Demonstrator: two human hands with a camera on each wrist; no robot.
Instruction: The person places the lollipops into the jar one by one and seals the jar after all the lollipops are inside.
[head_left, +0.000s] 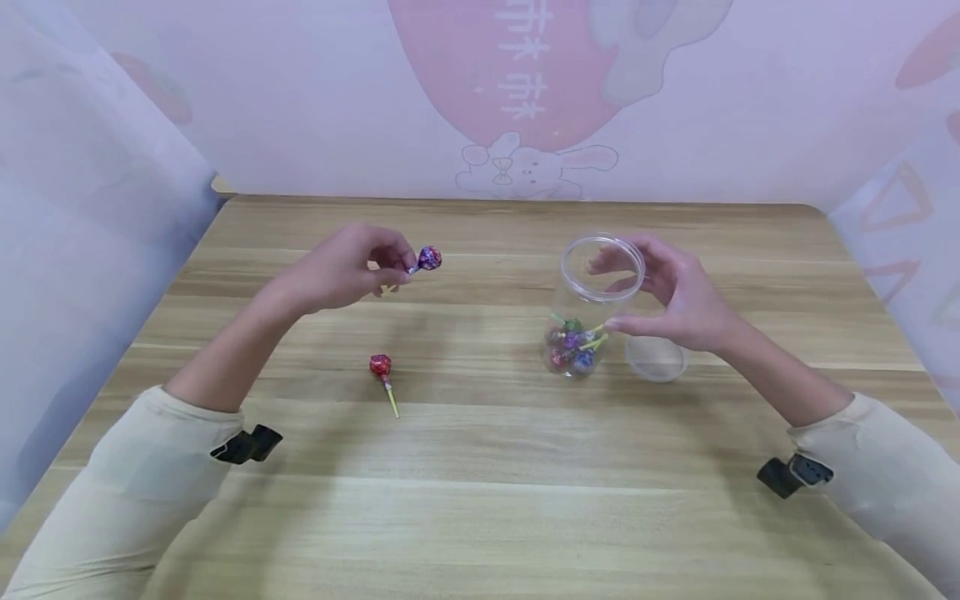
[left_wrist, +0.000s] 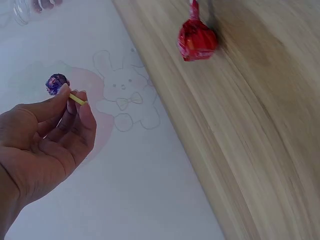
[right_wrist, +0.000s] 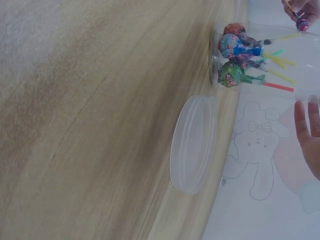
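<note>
Left hand [head_left: 341, 268]: grip pinched on the stick of a purple lollipop [head_left: 429, 257], candy head outward, raised above the desk [head_left: 480, 467].

Right hand [head_left: 675, 293]: grip curled round a clear jar [head_left: 588, 308], fingers behind its open rim, thumb on the near wall; wrapped lollipops lie at its bottom.

Lid [head_left: 656, 359]: flat on the desk just under the right grip.

Red lollipop [head_left: 382, 367]: on the desk, below the left grip.

Handling note: likely best to steady the jar, bring the purple lollipop over the mouth head-down, release once inside the rim.
</note>
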